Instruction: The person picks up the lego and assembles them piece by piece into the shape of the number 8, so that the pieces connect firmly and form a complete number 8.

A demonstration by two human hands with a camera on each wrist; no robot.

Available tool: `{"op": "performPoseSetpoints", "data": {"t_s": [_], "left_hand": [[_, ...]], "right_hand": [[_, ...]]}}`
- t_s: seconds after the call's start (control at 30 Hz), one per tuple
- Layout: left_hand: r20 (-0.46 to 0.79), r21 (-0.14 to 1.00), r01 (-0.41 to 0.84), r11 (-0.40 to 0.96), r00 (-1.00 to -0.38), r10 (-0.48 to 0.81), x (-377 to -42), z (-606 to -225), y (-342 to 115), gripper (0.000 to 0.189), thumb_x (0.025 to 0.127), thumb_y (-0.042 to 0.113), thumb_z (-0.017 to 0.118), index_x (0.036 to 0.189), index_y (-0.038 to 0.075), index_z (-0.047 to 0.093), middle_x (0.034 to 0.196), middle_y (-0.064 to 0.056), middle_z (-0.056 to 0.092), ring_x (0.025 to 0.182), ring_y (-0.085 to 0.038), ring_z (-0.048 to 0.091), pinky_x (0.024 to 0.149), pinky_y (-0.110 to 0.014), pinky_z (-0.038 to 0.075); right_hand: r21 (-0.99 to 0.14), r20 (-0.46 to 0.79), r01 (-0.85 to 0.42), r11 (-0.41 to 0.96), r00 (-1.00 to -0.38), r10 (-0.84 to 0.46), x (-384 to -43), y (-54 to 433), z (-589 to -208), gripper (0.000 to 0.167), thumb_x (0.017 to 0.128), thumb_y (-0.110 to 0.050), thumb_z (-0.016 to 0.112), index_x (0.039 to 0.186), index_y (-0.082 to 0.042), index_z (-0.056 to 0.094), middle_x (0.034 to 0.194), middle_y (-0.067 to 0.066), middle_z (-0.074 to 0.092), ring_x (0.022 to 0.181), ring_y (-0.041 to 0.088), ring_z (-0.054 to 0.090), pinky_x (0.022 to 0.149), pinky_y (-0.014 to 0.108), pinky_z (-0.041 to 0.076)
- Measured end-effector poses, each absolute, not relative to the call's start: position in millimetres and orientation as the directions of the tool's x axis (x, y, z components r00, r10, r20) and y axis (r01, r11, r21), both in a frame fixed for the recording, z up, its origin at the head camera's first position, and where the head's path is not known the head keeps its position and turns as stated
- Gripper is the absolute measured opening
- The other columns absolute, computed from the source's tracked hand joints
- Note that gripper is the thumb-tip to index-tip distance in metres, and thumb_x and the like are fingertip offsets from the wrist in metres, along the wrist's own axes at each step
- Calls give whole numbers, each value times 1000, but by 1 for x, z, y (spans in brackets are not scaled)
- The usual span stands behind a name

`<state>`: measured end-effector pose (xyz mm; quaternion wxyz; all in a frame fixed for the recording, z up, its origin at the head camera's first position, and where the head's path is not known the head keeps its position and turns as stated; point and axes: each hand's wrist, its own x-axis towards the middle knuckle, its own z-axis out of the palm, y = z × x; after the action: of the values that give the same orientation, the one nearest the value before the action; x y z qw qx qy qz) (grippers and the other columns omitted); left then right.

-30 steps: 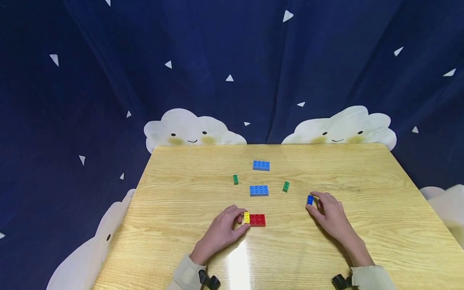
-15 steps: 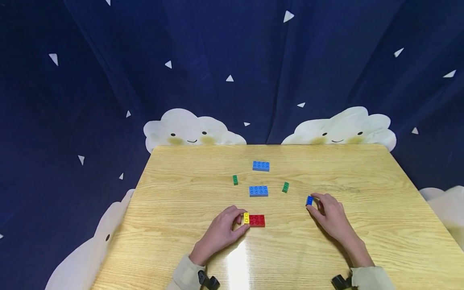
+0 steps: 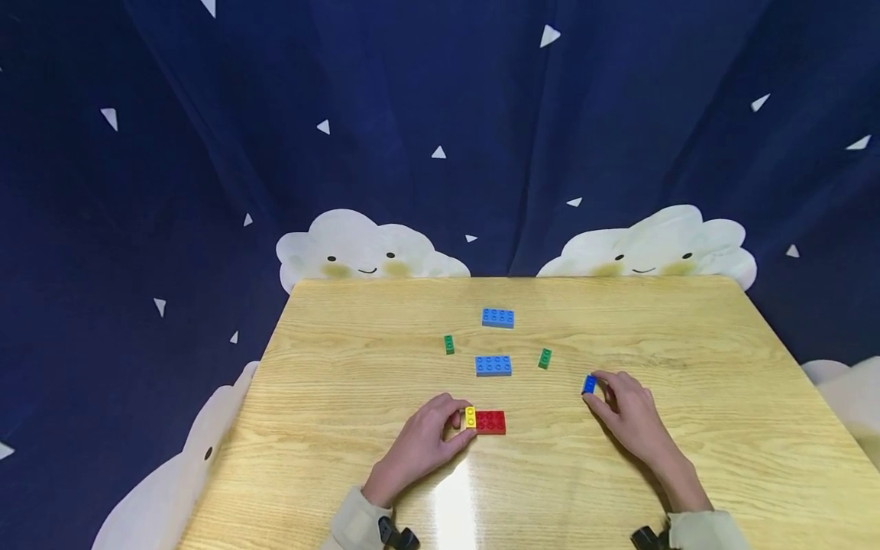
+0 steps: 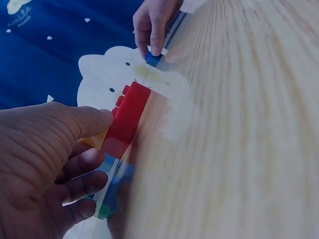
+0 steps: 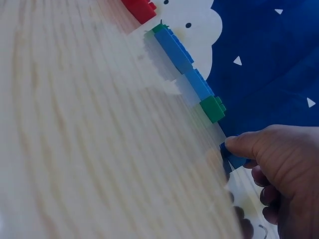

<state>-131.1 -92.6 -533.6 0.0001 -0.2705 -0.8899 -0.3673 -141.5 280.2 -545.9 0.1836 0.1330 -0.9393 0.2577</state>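
My left hand (image 3: 428,435) pinches a small yellow brick (image 3: 470,417) between thumb and fingers. The yellow brick sits on the left end of a red brick (image 3: 491,422), which lies on the table. In the left wrist view the thumb is at the side of the red brick (image 4: 129,118), and a bit of the yellow brick (image 4: 94,140) shows behind it. Over to the right, my right hand (image 3: 634,418) holds a small dark blue brick (image 3: 590,384) by its two ends. The right wrist view shows the thumb covering much of that blue brick (image 5: 238,160).
Two larger blue bricks, one nearer (image 3: 493,366) and one farther (image 3: 498,318), lie beyond the red brick. A small green brick (image 3: 449,344) is left of them, another green brick (image 3: 545,358) right. A dark curtain (image 3: 385,92) hangs behind the wooden table (image 3: 330,367).
Both hands keep their holds on the yellow and blue bricks with hardly any movement. The whole head view has shifted slightly.
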Motion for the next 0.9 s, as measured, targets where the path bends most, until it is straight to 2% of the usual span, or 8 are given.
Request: {"op": "performPoseSetpoints", "data": {"t_s": [0.9], "left_hand": [[202,643,487,591,-852,483,-132,-536,-94,36,95,30,79,125,11,71,90,4,59,75,-8,49,70,-19,43]], "right_hand": [[-443,399,-374,815,-896,-194,-139,276,-546,39,91,-16,82,127,-3,72,74,-9,42,67,6,33,69,33,24]]}}
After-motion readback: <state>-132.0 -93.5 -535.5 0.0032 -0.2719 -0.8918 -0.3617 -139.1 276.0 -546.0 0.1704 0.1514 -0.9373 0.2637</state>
